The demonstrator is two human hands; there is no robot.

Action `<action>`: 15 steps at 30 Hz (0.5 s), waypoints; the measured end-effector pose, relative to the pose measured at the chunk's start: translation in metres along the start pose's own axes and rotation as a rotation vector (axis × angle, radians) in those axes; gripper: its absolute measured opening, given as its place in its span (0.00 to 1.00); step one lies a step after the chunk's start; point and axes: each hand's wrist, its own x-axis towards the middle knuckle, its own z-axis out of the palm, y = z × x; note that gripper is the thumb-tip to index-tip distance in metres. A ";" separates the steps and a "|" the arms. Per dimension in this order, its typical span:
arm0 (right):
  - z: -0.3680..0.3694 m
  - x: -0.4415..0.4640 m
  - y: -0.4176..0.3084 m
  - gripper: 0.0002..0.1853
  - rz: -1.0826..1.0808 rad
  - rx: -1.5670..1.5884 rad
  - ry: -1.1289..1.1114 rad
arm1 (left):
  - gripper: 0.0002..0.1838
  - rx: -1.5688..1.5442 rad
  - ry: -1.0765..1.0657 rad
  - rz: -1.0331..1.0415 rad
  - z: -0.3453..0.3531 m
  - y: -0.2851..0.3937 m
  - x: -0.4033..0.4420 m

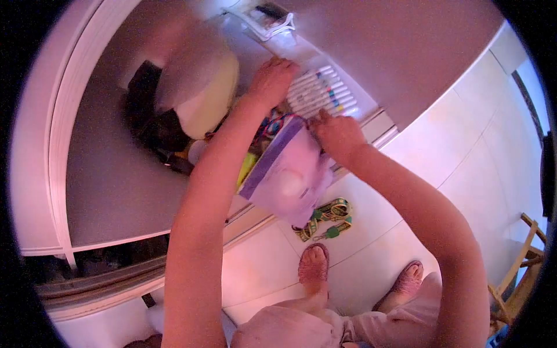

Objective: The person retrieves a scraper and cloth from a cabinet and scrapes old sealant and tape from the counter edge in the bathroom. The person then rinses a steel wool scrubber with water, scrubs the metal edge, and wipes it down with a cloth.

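Observation:
A row of several white pens or markers [322, 93], a few with coloured bands, lies between my hands on the shelf. My left hand [274, 81] is at the left end of the row, fingers curled; what they hold, if anything, is hidden. Below the pens, my right hand [339, 136] has its fingers drawn together beside the upper corner of a purple pouch [296, 171] with a darker band. Whether it grips the pouch or the pens is unclear. Tangled coloured cords [275, 126] and a yellow-green item [247, 168] show at the pouch's edge.
A rounded, pale item [212, 95] and a black item [154, 116] stand left on the dark shelf [116, 185]. A white-framed object [264, 23] is at the back. A green-yellow strap [328, 220] lies on the tiled floor near my feet. Wooden bars [519, 267] stand at right.

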 end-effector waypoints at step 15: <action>0.008 -0.024 -0.003 0.21 -0.040 -0.015 0.119 | 0.26 0.764 -0.091 -0.180 -0.095 -0.069 -0.042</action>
